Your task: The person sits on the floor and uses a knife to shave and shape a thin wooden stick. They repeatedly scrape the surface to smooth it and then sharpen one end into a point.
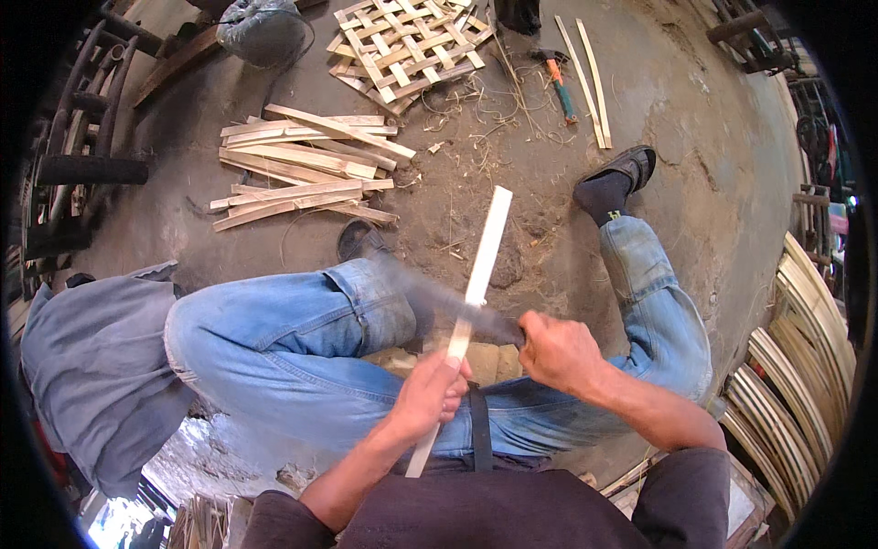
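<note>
My left hand (pixel 430 395) is closed around the lower part of a pale, flat wooden strip (pixel 490 240), which slants up and slightly right from my lap. In my right hand (pixel 560 351) is the handle end of a large knife (pixel 494 322). Its dark blade crosses the strip just above my left hand and reaches left over my shin. Motion blurs the far end of the blade. Whether the edge is biting into the wood, I cannot tell. A small light fleck shows on the strip where the blade crosses.
Cut strips (pixel 302 165) lie piled beyond my left foot, with woven lattice panels (pixel 412 46) behind them. A hammer (pixel 560 87) with an orange and green handle lies beside two long strips (pixel 594 82). Bundled curved slats (pixel 777 393) stand at right; grey cloth (pixel 101 348) hangs at left.
</note>
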### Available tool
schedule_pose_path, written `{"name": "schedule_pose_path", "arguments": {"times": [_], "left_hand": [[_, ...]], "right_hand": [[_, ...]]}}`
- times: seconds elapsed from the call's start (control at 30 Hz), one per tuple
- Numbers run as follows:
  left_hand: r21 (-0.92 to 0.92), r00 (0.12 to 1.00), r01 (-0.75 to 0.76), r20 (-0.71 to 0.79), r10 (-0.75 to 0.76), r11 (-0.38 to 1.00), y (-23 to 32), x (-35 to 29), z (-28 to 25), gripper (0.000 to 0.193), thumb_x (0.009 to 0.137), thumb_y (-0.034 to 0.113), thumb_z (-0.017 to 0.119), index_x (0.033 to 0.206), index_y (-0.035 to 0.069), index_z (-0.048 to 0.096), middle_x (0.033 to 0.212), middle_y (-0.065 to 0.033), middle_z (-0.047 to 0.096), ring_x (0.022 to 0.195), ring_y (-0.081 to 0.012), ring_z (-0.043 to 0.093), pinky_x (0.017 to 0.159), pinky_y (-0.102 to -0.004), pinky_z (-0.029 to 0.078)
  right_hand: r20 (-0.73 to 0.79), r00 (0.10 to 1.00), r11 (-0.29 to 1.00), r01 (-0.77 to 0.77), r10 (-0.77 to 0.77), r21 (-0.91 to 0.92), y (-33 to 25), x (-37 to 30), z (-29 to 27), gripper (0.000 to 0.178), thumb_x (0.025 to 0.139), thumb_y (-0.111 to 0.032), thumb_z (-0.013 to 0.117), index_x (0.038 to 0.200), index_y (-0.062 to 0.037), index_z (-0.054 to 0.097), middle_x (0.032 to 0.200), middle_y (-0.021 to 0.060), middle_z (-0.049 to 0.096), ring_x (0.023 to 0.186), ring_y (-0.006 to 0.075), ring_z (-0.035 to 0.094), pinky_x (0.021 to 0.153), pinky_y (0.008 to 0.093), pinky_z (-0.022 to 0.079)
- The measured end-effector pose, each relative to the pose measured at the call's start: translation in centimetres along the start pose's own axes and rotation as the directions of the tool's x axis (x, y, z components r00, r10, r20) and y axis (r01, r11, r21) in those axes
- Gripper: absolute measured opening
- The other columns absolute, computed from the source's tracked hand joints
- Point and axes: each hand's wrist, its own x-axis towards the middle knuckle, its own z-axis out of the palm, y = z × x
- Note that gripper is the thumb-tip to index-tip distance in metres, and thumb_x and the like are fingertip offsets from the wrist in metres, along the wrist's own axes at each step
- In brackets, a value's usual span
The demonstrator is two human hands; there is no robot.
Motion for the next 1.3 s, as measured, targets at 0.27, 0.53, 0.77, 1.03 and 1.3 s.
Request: {"name": "schedule_pose_path", "arguments": {"times": [0.27, 0.53, 0.77, 1.03, 1.3], "left_hand": [[0.005, 0.999, 0.012, 0.037, -0.012, 1.0, -0.4, -0.3, 0.5, 0.023, 0.104, 0.032, 0.042, 0.098, 0.01, 0.048, 0.069, 0.007, 0.035, 0.055, -0.0025, 0.029, 0.046, -0.0187, 0.025], [0.011, 0.997, 0.026, 0.076, -0.027, 1.0, -0.5, -1.2, 0.8, 0.023, 0.106, 0.029, 0.038, 0.1, 0.009, 0.047, 0.069, 0.0072, 0.035, 0.054, -0.0025, 0.027, 0.046, -0.0192, 0.025], [0.039, 0.997, 0.001, 0.071, -0.004, 0.999, -0.6, -1.7, 0.9, 0.022, 0.106, 0.028, 0.039, 0.098, 0.009, 0.048, 0.069, 0.0067, 0.035, 0.055, -0.0023, 0.029, 0.046, -0.0189, 0.025], [0.274, 0.982, -0.167, 0.133, 0.135, 0.947, -1.2, -0.4, 1.2, 0.029, 0.105, 0.027, 0.037, 0.116, 0.004, 0.051, 0.073, 0.002, 0.045, 0.057, -0.0067, 0.041, 0.051, -0.0222, 0.038], [-0.114, 0.984, -0.032, 0.169, 0.051, 0.993, 0.6, 0.0, -1.0, 0.029, 0.103, 0.029, 0.043, 0.116, 0.004, 0.051, 0.072, 0.0044, 0.042, 0.054, -0.0038, 0.035, 0.045, -0.0201, 0.03]], "right_hand": [[-0.017, 0.999, 0.989, 0.024, -0.027, -0.144, 1.3, 0.7, -0.5, 0.013, 0.076, -0.009, 0.063, 0.082, -0.004, 0.053, 0.076, 0.0161, 0.062, 0.068, 0.0393, 0.064, 0.059, 0.0487, 0.052], [-0.08, 0.995, 0.991, -0.07, 0.061, -0.117, 4.4, 1.8, -2.0, 0.019, 0.079, -0.011, 0.063, 0.093, -0.0039, 0.053, 0.076, 0.0196, 0.064, 0.068, 0.0409, 0.065, 0.059, 0.0509, 0.052], [-0.171, 0.969, 0.98, -0.189, 0.176, -0.06, 7.6, 4.9, -3.1, 0.018, 0.078, -0.01, 0.062, 0.094, -0.0016, 0.057, 0.075, 0.0246, 0.065, 0.073, 0.044, 0.065, 0.065, 0.0535, 0.051], [-0.013, 0.833, 0.254, -0.153, 0.553, 0.955, 2.4, 9.5, -1.4, 0.028, 0.083, -0.013, 0.075, 0.101, -0.001, 0.058, 0.083, 0.0033, 0.065, 0.071, 0.0114, 0.062, 0.063, 0.028, 0.052], [-0.201, 0.957, 0.894, -0.106, 0.211, 0.435, -0.3, 6.5, -2.4, 0.028, 0.088, -0.026, 0.071, 0.098, -0.0021, 0.059, 0.076, 0.0097, 0.066, 0.063, 0.015, 0.064, 0.059, 0.0303, 0.051]]}}
